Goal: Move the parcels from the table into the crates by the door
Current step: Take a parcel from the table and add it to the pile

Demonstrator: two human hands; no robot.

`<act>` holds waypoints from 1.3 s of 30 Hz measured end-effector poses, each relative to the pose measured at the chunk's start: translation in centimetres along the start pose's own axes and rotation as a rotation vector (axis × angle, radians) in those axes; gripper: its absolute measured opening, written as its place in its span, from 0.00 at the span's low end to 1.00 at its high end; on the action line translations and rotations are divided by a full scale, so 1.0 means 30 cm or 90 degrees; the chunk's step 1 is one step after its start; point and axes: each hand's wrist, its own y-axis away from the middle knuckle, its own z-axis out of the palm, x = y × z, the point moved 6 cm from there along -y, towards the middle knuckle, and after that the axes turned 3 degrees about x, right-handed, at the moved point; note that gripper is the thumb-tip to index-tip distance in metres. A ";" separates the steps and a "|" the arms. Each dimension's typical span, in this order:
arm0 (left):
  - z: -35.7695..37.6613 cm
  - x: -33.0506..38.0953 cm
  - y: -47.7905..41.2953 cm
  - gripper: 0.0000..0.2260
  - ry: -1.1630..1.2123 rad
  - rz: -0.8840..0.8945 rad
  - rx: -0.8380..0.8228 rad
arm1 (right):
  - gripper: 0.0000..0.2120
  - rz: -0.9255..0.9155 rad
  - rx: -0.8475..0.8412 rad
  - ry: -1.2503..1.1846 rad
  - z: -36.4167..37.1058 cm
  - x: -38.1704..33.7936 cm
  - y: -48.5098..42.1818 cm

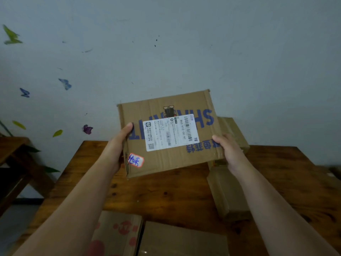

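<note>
Left hand (118,145) and right hand (230,150) grip one labelled parcel (169,133) — four more parcels (232,132) (227,193) (118,233) (182,241) on the table (166,193).

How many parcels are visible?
5: the held parcel between left hand and right hand; the rear parcel behind it; the side parcel on the table; the red-printed parcel and plain parcel nearest the camera. More may be hidden.

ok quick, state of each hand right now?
Left hand: holding the labelled parcel by its left edge, thumb on top.
Right hand: holding the same parcel by its right edge.
</note>
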 end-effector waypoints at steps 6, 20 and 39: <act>0.106 -0.033 -0.004 0.18 0.006 -0.035 -0.052 | 0.24 -0.010 0.045 -0.129 -0.086 0.020 0.106; 0.843 -0.184 0.349 0.26 -0.025 -0.020 -0.293 | 0.45 -0.111 0.266 -0.228 -0.811 -0.011 0.515; 2.094 -0.893 0.918 0.16 -0.105 -0.115 -0.468 | 0.06 -0.016 0.601 -0.229 -2.170 0.210 0.963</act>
